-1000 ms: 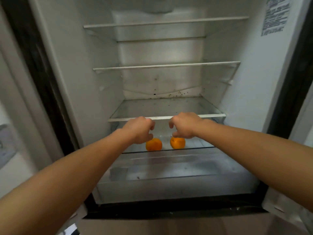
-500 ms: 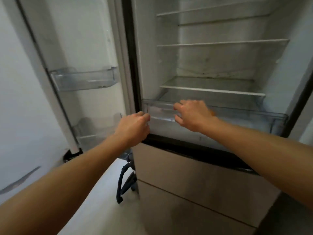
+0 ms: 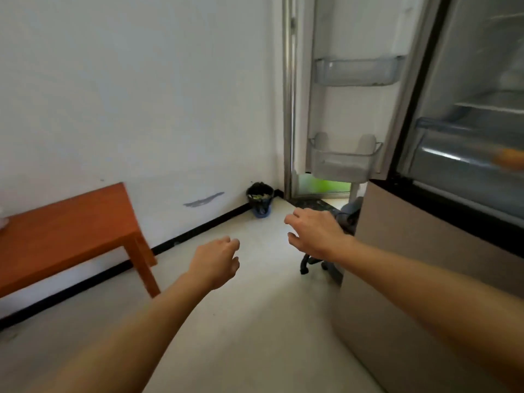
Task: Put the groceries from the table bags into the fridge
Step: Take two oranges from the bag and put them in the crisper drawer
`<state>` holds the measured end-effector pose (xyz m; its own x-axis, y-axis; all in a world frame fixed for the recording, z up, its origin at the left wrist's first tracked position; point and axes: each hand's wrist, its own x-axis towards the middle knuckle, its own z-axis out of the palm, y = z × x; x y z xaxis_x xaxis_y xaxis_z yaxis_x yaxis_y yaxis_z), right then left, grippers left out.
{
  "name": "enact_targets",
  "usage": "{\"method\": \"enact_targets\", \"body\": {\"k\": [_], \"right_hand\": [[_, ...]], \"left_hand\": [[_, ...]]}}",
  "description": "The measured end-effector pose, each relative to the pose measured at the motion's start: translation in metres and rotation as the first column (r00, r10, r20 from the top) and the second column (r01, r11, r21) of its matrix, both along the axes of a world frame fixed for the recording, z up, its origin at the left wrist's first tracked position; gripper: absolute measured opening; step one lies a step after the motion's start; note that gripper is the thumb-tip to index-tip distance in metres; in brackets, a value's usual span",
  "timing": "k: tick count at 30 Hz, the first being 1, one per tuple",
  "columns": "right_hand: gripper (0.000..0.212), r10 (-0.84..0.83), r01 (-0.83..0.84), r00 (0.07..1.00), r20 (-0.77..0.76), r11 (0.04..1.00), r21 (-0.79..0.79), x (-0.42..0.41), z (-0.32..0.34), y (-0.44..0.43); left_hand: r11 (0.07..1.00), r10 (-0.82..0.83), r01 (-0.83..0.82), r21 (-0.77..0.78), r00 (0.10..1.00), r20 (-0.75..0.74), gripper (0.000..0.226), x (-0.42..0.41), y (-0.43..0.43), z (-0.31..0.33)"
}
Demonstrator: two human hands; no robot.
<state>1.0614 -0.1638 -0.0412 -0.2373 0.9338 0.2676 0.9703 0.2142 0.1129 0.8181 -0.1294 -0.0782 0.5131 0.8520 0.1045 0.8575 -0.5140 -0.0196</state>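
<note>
Left grip (image 3: 215, 262) and right grip (image 3: 314, 235) are both empty, fingers loosely curled, nothing held, over bare floor btw. the orange tabletop (image 3: 71, 225) at left and the fridge (image 3: 419, 251) at right. Fridge door (image 3: 354, 114) stands wide open. In the clear crisper drawer (image 3: 465, 148) one orange fruit (image 3: 509, 158) shows, blurred. Bags aren't properly in view; a white sliver (image 3: 2, 221) at the tabletop's far left edge may be one, can't tell. Judged step: empty-handed trip to the tabletop for the next item. Next move prob. needs a leftward reach into a bag and a firm hold on one grocery, w/ the door kept open.
</note>
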Motion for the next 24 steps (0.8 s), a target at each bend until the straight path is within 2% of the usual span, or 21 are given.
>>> {"method": "enact_targets", "body": {"k": [6,11,17,24], "right_hand": [[0.033,0.233,-0.233,0.973,-0.009,0.972,-0.042,-0.166,-0.023,0.029],[0.033,0.358,-0.361,0.932,-0.05,0.931,-0.062,-0.316,-0.041,0.044],[0.03,0.504,-0.511,0.859,-0.083,0.852,-0.111,-0.461,-0.059,0.057],[0.033,0.613,-0.619,0.785,-0.088,0.771,-0.153,-0.591,-0.075,0.115]], "left_hand": [[0.976,0.217,-0.216,-0.036,0.976,0.03,0.023,-0.165,-0.029,-0.013],[0.935,0.349,-0.347,-0.077,0.937,0.019,0.02,-0.309,-0.047,-0.018],[0.851,0.516,-0.517,-0.089,0.856,-0.028,0.024,-0.439,-0.06,-0.026],[0.763,0.639,-0.63,-0.145,0.768,0.029,0.022,-0.552,-0.045,-0.051]]}}
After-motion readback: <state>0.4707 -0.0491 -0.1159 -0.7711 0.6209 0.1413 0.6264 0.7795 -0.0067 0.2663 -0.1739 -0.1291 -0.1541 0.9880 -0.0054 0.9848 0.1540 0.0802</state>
